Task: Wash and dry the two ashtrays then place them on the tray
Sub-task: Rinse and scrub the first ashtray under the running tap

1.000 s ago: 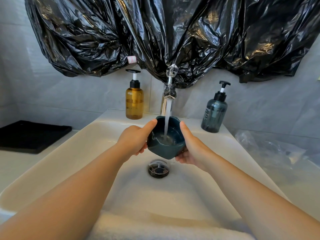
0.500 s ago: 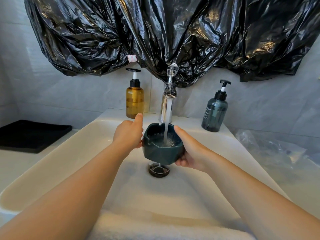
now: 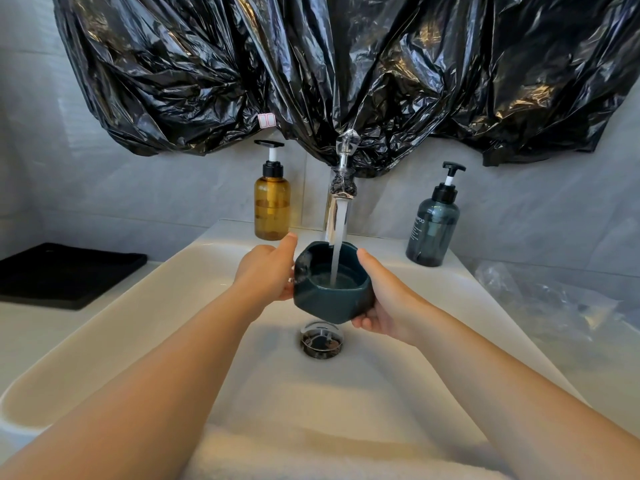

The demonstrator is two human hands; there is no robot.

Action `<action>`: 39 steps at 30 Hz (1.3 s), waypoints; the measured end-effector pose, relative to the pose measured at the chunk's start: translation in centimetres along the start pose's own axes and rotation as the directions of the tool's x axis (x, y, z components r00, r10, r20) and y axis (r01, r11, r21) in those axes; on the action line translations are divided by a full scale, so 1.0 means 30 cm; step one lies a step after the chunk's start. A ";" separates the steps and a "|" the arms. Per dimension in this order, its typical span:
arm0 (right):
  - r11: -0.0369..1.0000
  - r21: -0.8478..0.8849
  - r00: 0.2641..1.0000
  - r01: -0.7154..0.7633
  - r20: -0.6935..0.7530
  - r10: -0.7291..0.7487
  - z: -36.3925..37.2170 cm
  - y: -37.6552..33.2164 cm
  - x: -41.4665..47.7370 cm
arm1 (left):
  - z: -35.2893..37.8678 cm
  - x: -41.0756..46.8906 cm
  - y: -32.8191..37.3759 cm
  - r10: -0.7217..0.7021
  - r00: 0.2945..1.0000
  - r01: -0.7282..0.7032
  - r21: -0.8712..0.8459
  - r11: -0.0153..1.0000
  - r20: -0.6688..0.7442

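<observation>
The dark teal ashtray (image 3: 332,289) sits upright under the tap (image 3: 341,188), the stream (image 3: 339,244) falling into its bowl, directly at 12 o'clock from the drain (image 3: 321,339). The left hand (image 3: 266,271) grips its 9 o'clock wall and the right hand (image 3: 388,303) curls round its 3 o'clock side and underside. Wet glaze is likely slippery, so hold firmly, stay low over the basin (image 3: 173,306), then tilt and swirl. The black tray (image 3: 65,275) waits at 9 o'clock.

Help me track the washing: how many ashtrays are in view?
1. The ashtray is under the running tap, above the sink, gripped by the left hand and right hand. No second one shows; it may be out of frame.
</observation>
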State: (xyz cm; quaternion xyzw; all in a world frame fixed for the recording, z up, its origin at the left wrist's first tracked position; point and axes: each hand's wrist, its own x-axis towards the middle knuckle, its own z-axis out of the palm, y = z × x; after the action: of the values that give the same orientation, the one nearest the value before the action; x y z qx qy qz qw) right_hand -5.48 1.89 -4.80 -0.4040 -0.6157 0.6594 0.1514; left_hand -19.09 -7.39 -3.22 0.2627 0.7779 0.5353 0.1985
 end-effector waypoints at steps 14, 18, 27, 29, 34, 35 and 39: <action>1.000 0.013 0.992 -0.010 -0.129 0.012 -0.028 -0.010 0.002 | 0.000 -0.052 0.001 0.437 0.841 -0.491 0.109 0.865 0.320; 1.000 0.001 0.988 -0.017 -0.155 0.017 -0.030 -0.011 -0.007 | 0.012 -0.059 -0.010 0.433 0.771 -0.604 0.324 0.728 0.466; 0.996 -0.034 0.993 0.079 -0.082 -0.081 -0.031 -0.020 -0.007 | 0.013 -0.041 -0.022 0.062 0.841 0.040 -0.176 0.984 0.537; 0.994 -0.051 0.990 0.101 -0.096 -0.105 -0.033 -0.017 -0.003 | 0.016 -0.032 -0.019 0.055 0.850 0.080 -0.232 0.969 0.523; 0.994 -0.034 0.991 0.101 -0.090 -0.104 -0.033 -0.011 0.009 | 0.023 -0.029 -0.009 0.048 0.849 0.166 -0.351 0.921 0.526; 0.996 -0.012 0.994 0.089 -0.056 -0.090 -0.034 -0.007 0.010 | 0.023 -0.032 -0.007 0.042 0.843 0.199 -0.385 0.901 0.536; 0.974 0.221 0.992 0.045 0.102 -0.069 -0.043 -0.004 0.009 | 0.016 -0.026 -0.004 0.034 0.799 0.365 -0.529 0.767 0.600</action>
State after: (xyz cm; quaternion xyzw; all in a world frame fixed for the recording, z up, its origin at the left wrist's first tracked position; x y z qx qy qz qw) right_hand -4.74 2.98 -4.67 -0.3303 -0.5581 0.7396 0.1799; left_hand -18.24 -7.57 -3.48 0.2584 0.4802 0.6339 0.5485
